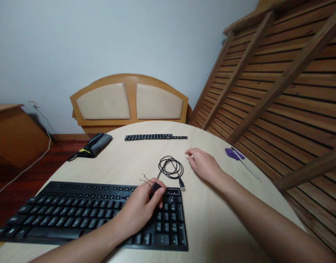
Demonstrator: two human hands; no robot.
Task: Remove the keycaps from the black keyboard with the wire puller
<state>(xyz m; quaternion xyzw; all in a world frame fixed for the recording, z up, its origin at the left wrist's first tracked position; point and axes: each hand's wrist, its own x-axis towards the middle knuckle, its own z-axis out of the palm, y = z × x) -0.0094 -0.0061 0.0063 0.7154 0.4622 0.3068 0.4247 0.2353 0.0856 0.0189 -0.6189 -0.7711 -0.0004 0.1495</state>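
Keyboard first: black full-size plastic keyboard [88, 213] lies flat at the near edge of the round pale-wood counter [211, 219], number pad toward the middle. My left hand [142, 212] sits over the keyboard's right section, fingers curled, thumb and fingertips pinched on a small black keycap-sized piece [156, 187] at the top edge of the board; a thin bent wire tool [146, 180] pokes out just beside that grip, though I can't tell whether the hand holds it too. My right hand [203, 165] rests palm-down on the bare counter, well right of the keyboard, fingers loosely spread and holding nothing. Between the two hands lies a coiled thin black cable [170, 168], its USB plug [182, 184] ending just off the keyboard's top right corner. Farther back, near the far edge, I see a straight row of loose black keycaps [156, 137] lined up side by side. A grey and black fabric pouch with a yellow mark [93, 145] sits at the far left rim. A purple-handled thin metal tool [239, 157] lies at the right, apart from my right hand. Behind the counter stands a wooden chair back with beige pads [129, 100]; slatted wood panel [282, 84] leans at right.
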